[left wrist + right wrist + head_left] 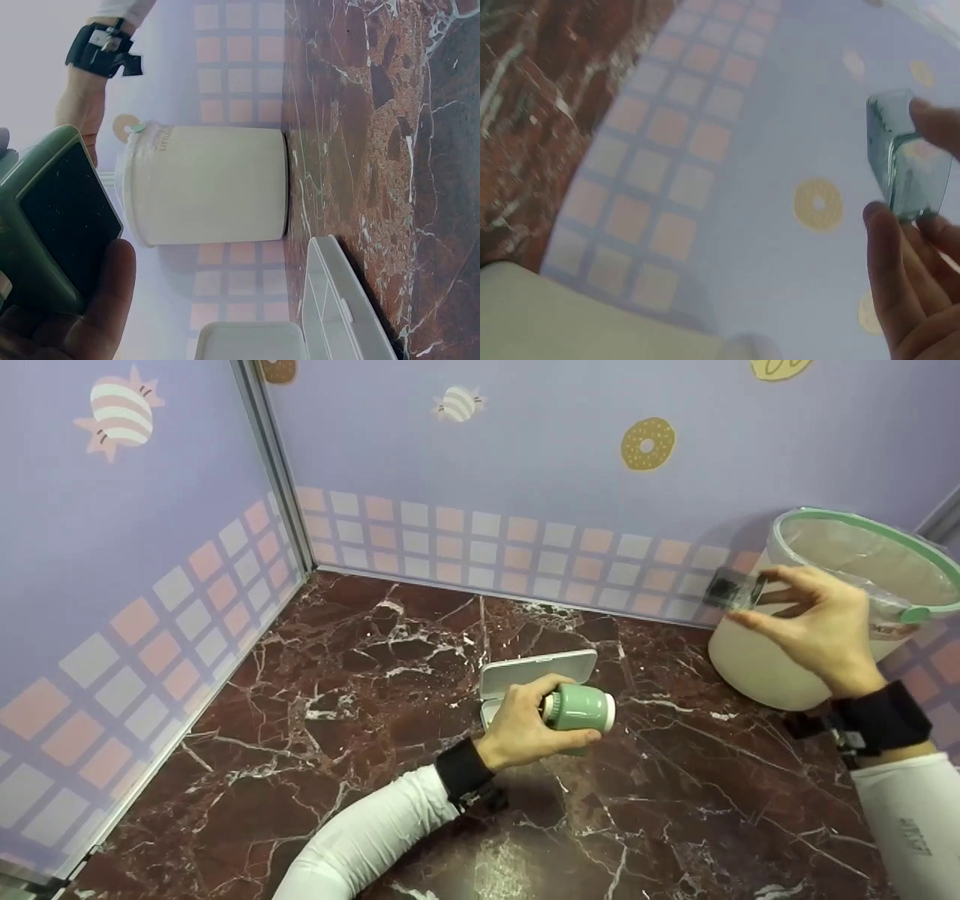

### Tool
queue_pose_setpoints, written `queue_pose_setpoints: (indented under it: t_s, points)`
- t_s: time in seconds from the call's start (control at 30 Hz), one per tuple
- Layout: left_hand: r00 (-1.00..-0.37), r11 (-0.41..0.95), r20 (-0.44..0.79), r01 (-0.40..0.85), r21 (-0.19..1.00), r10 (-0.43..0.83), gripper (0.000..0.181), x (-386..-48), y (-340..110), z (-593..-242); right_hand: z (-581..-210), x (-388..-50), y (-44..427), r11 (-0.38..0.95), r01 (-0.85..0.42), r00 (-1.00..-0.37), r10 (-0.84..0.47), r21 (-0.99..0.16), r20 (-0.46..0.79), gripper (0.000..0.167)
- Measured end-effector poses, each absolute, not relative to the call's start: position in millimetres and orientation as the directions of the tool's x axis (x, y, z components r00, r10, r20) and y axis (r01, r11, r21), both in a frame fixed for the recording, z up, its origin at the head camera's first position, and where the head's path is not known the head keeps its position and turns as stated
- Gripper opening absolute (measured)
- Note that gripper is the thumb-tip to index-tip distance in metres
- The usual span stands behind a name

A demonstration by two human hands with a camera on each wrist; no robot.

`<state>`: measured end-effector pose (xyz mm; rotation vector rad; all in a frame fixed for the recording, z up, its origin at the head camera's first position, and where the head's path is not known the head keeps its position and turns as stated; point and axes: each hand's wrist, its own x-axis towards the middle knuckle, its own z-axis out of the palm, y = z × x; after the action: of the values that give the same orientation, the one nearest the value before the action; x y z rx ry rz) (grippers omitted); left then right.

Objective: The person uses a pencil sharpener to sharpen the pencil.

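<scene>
My left hand point(521, 725) grips a rounded green device point(581, 706) with a white end. In the left wrist view, the green device point(46, 217) shows a dark square face; whether that is a panel or an opening I cannot tell. Up by the bin, my right hand point(821, 619) pinches a small clear plastic box point(733, 589) between thumb and fingers. A dark patch shows at the box in the head view. See-through walls of the clear box point(904, 161) appear in the right wrist view. Partly hidden behind my left hand lies an opened pale case point(536, 669).
A white bin point(765, 660) with a green rim and a clear liner stands at the right, by the wall. Compartments show inside the pale case point(330, 307) in the left wrist view. Patterned walls point(487, 457) bound the dark red marbled tabletop point(390, 690).
</scene>
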<state>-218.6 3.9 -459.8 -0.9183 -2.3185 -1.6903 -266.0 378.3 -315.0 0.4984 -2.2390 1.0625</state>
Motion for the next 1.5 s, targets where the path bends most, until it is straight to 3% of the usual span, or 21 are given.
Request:
queue_pose_setpoints:
  t_s: [0.2,0.6,0.97,1.5]
  points:
    - [-0.803,0.171,0.434,0.534,0.828,0.409,0.064,-218.4,5.4,-460.0,-292.6,-285.6,398.9,0.655,-0.379,-0.800,0.124,-0.654,0.587,0.061]
    - [-0.803,0.177,0.432,0.535,0.826,0.411,0.064,-219.2,6.4,-462.6,-287.4,-309.7,458.8,0.744,-0.089,-0.781,0.360,-0.662,0.510,0.069]
    - [-0.800,0.182,0.431,0.538,0.823,0.419,0.065,-219.9,8.0,-463.9,-287.9,-324.6,495.8,0.664,0.248,-0.816,0.535,-0.705,0.217,0.096]
    - [-0.800,0.187,0.439,0.544,0.818,0.410,0.065,-221.2,7.0,-463.8,-290.6,-330.7,501.6,0.761,0.240,-0.864,0.451,-0.603,0.225,0.086]
